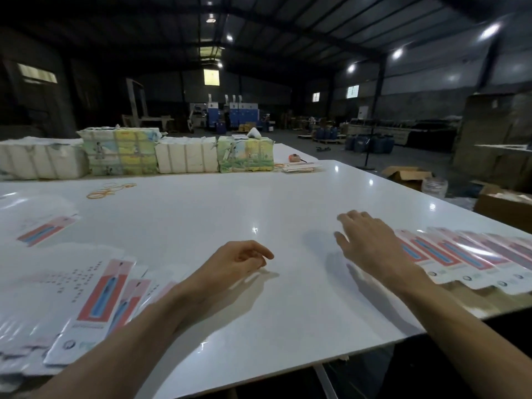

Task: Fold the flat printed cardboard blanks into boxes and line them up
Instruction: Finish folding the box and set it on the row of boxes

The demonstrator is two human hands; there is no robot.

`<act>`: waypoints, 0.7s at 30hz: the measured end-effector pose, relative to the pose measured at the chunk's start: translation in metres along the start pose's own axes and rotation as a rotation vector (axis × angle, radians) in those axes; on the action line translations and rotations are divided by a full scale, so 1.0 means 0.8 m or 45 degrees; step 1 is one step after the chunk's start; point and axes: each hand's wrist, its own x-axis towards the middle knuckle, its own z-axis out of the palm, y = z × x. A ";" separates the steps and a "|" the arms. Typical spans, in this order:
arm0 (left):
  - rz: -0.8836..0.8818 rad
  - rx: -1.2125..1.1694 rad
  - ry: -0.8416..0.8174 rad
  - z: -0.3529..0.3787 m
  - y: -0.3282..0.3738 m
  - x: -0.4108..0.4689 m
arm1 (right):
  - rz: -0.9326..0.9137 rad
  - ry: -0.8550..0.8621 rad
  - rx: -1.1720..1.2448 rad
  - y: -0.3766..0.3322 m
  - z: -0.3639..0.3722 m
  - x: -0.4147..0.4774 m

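Dim warehouse hall surrounds a glossy white tabletop [259, 197]. Flat blanks [98, 300] lie heaped at its near left. They are white with a red panel and a blue strip, and their print is too blurred to read. A row of matching printed pieces [460, 257] lines the right edge. The left hand [241, 259] hangs loosely curled and holds nothing. The right hand [368, 240] spreads straight fingers [345, 217] just beside that row, also holding nothing. Wrapped bundles [184, 158] stand along the far edge. An open carton [406, 174] sits on the floor, and I cannot tell what is in it.

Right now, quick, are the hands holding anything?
Left hand: open, fingers loosely curled, holding nothing.
Right hand: open, fingers spread, holding nothing.
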 end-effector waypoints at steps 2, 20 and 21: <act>0.020 -0.022 0.034 -0.001 -0.001 -0.001 | -0.133 0.117 0.050 -0.050 0.004 0.028; -1.206 1.426 -0.046 -0.186 0.050 -0.053 | -0.208 0.005 0.807 -0.142 0.089 0.073; -1.324 1.427 -0.093 -0.190 0.050 -0.060 | -0.225 -0.004 0.820 -0.144 0.089 0.073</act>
